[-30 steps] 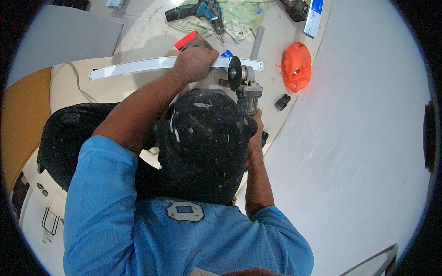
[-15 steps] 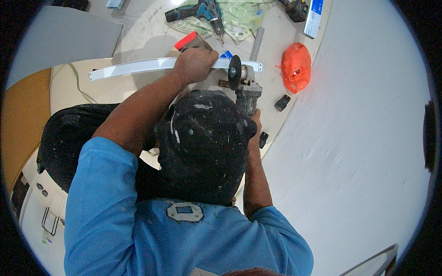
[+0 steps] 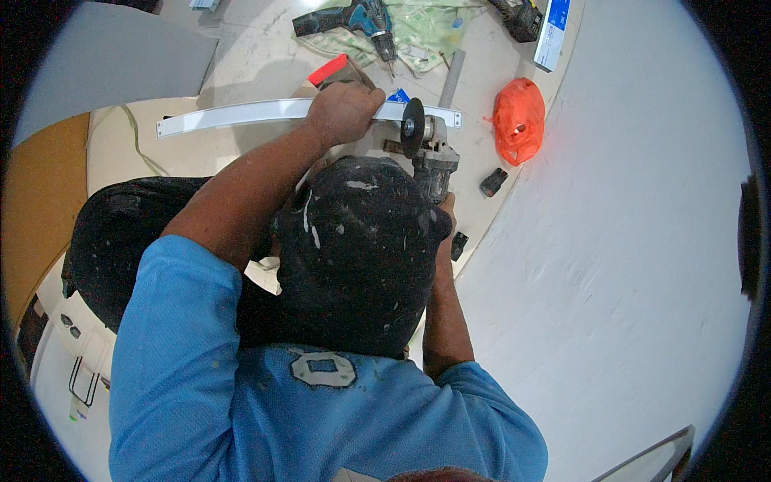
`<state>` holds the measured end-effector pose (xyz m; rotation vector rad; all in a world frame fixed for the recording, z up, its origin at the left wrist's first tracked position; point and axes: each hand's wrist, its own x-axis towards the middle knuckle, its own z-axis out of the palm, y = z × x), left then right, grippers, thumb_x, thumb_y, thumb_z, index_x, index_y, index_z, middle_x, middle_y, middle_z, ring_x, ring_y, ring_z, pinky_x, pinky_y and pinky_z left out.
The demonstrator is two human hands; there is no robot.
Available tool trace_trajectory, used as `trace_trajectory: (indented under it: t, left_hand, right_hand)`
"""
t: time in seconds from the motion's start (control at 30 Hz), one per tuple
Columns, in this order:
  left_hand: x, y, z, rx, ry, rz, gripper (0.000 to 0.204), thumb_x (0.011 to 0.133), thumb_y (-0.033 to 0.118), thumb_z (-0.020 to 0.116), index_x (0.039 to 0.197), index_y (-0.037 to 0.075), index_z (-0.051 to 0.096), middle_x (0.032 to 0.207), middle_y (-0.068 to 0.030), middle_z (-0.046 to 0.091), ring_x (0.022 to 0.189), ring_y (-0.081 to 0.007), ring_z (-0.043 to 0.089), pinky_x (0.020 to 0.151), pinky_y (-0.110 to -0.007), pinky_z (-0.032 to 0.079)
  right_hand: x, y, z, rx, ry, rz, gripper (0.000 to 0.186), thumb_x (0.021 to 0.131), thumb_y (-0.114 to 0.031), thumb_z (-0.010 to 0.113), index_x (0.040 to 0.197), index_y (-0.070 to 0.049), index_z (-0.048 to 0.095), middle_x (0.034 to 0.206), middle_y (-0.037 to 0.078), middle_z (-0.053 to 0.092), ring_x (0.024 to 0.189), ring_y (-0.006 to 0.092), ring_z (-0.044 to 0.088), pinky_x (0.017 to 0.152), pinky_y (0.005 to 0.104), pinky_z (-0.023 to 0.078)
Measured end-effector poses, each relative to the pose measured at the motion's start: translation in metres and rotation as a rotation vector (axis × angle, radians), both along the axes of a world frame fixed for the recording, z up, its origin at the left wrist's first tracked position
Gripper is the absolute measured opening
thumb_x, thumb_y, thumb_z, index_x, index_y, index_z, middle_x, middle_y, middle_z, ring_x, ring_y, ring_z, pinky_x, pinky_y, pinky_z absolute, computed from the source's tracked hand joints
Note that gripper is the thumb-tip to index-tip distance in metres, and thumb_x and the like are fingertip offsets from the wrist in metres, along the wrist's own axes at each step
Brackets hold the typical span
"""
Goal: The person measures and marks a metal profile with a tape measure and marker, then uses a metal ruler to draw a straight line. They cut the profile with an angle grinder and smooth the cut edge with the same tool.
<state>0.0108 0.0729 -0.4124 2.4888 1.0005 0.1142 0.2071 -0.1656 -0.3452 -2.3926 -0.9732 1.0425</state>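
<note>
A long, slightly curved white strip [image 3: 225, 119] with holes at its ends lies across the work area. My left hand [image 3: 341, 112] is closed over its middle, beside a grey-brown object with a red edge [image 3: 328, 71]. My right hand [image 3: 446, 209], partly hidden by black paint-spotted clothing [image 3: 353, 265], grips an angle grinder [image 3: 434, 169]. The grinder's dark disc [image 3: 414, 127] stands upright at the strip, right of my left hand; whether they touch I cannot tell. A small blue triangle [image 3: 399, 95] shows just beyond the strip.
A teal drill [image 3: 361, 24] lies on green plastic [image 3: 426, 32]. A black power tool [image 3: 518, 20], a blue-white box [image 3: 554, 32], an orange plastic bag [image 3: 518, 120], a battery-like black block [image 3: 494, 181] and a grey tube [image 3: 452, 78] surround it. A white curved surface [image 3: 610, 241] fills the right side.
My hands, the strip and the grinder hold almost the same position. The scene has shifted very slightly down and right in the picture.
</note>
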Motion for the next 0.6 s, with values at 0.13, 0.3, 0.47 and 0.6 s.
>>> trace_trajectory:
  t: [0.13, 0.3, 0.47, 0.6]
  left_hand:
    - [0.001, -0.001, 0.008, -0.001, 0.011, -0.005, 0.038, 0.087, 0.021, 0.082, 0.119, 0.009, 0.066, 0.104, -0.0182, 0.077, 0.103, -0.0383, 0.076, 0.087, -0.055, 0.060]
    - [0.003, -0.001, 0.008, -0.008, 0.043, 0.001, 0.039, 0.087, 0.022, 0.082, 0.119, 0.008, 0.066, 0.103, -0.0179, 0.077, 0.103, -0.0382, 0.077, 0.087, -0.055, 0.060]
    - [0.004, -0.002, 0.007, -0.005, 0.057, -0.006, 0.038, 0.087, 0.021, 0.081, 0.119, 0.008, 0.066, 0.105, -0.0172, 0.077, 0.104, -0.0381, 0.076, 0.087, -0.055, 0.060]
    - [0.006, -0.002, 0.002, -0.010, 0.071, -0.004, 0.039, 0.086, 0.021, 0.081, 0.119, 0.008, 0.066, 0.108, -0.0162, 0.077, 0.106, -0.0375, 0.076, 0.088, -0.054, 0.060]
  right_hand:
    - [0.009, -0.007, -0.017, -0.044, 0.014, -0.030, 0.065, 0.088, -0.025, 0.090, 0.129, 0.001, 0.047, 0.107, 0.030, 0.077, 0.101, 0.0485, 0.077, 0.085, 0.0546, 0.058]
    - [0.003, 0.009, 0.003, -0.062, -0.002, -0.030, 0.067, 0.087, -0.028, 0.092, 0.130, 0.000, 0.049, 0.107, 0.028, 0.077, 0.100, 0.0469, 0.077, 0.086, 0.0531, 0.058]
    - [0.005, 0.008, 0.002, -0.034, 0.030, -0.038, 0.068, 0.086, -0.030, 0.093, 0.131, -0.001, 0.050, 0.106, 0.028, 0.077, 0.101, 0.0471, 0.077, 0.086, 0.0525, 0.058]
    - [0.007, 0.007, 0.002, -0.069, -0.008, -0.004, 0.067, 0.087, -0.028, 0.092, 0.131, -0.001, 0.049, 0.107, 0.030, 0.077, 0.102, 0.0486, 0.077, 0.086, 0.0533, 0.058]
